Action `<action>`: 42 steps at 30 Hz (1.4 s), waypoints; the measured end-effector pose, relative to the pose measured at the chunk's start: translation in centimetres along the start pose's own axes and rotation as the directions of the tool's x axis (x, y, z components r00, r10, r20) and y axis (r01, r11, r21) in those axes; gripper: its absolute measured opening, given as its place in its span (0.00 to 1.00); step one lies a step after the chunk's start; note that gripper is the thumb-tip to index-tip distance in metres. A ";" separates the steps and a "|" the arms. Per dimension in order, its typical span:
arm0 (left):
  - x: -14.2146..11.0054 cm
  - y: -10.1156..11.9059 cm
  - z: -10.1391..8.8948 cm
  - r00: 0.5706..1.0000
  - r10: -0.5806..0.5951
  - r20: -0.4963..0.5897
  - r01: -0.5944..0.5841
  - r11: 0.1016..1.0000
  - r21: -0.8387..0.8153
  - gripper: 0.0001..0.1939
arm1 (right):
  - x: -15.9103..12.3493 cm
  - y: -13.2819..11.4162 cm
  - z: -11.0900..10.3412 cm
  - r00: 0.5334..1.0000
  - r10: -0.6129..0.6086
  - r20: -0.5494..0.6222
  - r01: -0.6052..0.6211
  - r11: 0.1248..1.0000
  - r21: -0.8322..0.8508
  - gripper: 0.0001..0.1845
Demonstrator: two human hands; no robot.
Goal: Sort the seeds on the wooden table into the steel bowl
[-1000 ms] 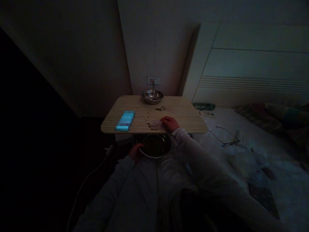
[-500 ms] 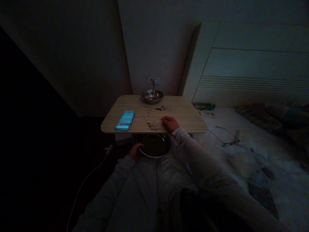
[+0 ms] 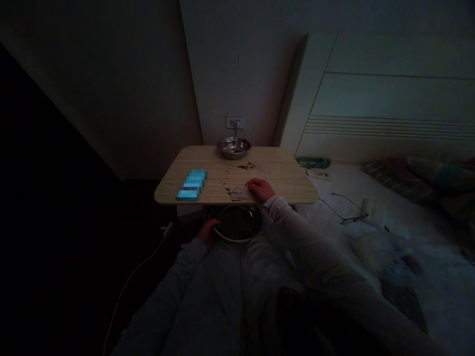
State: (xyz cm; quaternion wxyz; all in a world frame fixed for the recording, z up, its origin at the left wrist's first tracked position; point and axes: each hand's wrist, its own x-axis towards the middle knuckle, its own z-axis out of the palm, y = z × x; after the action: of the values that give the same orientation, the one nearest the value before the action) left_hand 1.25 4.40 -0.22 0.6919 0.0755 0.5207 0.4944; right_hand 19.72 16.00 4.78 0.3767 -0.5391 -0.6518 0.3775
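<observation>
My right hand [image 3: 261,190] is closed in a pinch on a clear plastic piece [image 3: 240,192], thin and see-through, whose exact kind is too dim to tell. It lies low over the small wooden table [image 3: 289,173], close to the front edge. Small dark grains [image 3: 237,200] lie by the piece, and more grains [image 3: 245,166] are scattered farther back. Below that edge, at my lap, my left hand [image 3: 210,232] grips the left rim of a wide metal basin [image 3: 241,241] with dark contents. The fingers under the rim are hidden.
A steel bowl [image 3: 233,148] stands at the table's back edge, below a wall socket [image 3: 235,122]. At the left lies a lit phone [image 3: 192,185]. Eyeglasses [image 3: 349,217] and a remote-like white device [image 3: 318,174] rest on the bed at right. A white cable [image 3: 129,277] runs at left.
The clear piece has shifted slightly toward the table's front edge, and grains there sit a little nearer the edge. My left hand and the basin stay in place.
</observation>
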 end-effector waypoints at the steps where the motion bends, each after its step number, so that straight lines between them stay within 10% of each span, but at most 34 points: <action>1: 0.0 0.0 0.0 1.000 0.000 -0.003 0.000 1.000 0.001 0.13 | 0.0 0.0 0.0 1.000 -0.004 0.003 0.004 1.000 0.000 0.08; 30: 0.3 -0.2 -0.3 0.999 0.003 0.050 -0.002 1.000 -0.018 0.16 | 0.0 0.3 0.1 0.998 -0.012 0.063 0.009 0.999 0.051 0.09; 42: 0.1 -0.1 -0.2 0.998 0.052 0.022 -0.051 0.998 -0.041 0.15 | 0.1 -0.2 -0.1 0.991 -0.009 -0.135 0.001 0.998 -0.060 0.09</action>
State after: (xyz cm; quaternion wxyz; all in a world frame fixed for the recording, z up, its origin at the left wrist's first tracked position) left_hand 1.14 4.29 -0.44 0.6863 0.0807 0.5003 0.5217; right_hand 19.73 16.06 5.02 0.4045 -0.5729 -0.6373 0.3195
